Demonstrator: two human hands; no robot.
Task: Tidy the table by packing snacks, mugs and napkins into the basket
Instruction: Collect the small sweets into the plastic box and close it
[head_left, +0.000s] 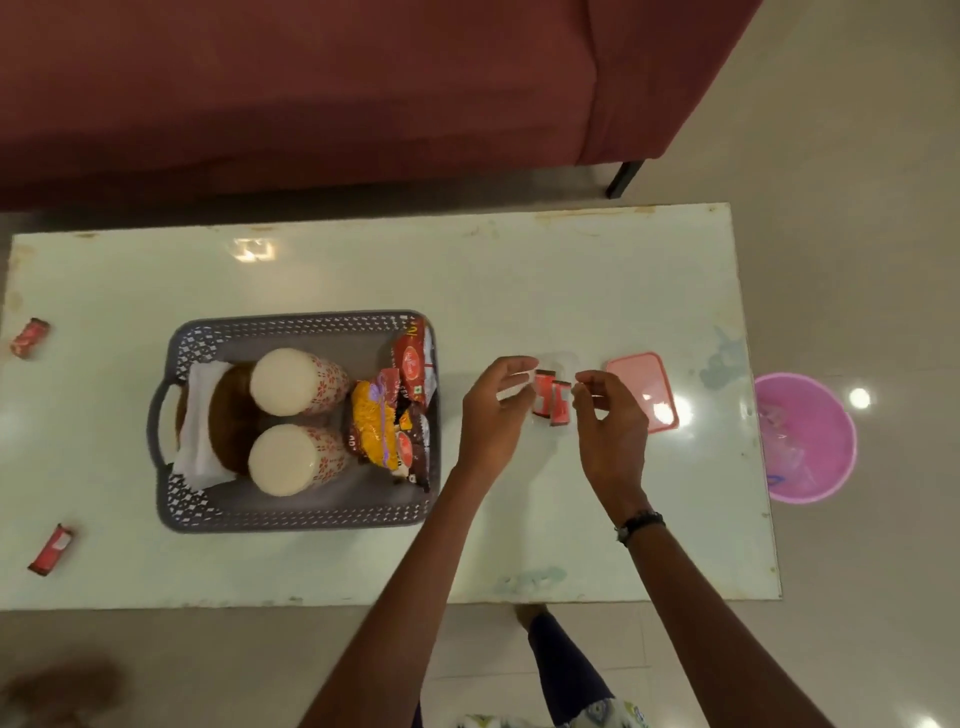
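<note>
A grey woven basket (296, 519) sits mid-table. It holds two white patterned mugs (298, 387) (293, 457) lying on their sides, folded white napkins (200, 415) at its left end, and several red and yellow snack packets (387, 415) at its right end. To its right, two small red snack packets (544, 392) (561, 405) stand upright in a faint clear box (558, 358). My left hand (496, 415) grips the box's left side. My right hand (610, 426) pinches at the right packet's edge. Two more red packets (30, 338) (51, 550) lie at the table's left edge.
A pink lid (649, 384) lies flat just right of my hands on the white table (571, 291). A pink bucket (808, 436) stands on the floor past the table's right end. A maroon sofa (311, 93) runs along the far side.
</note>
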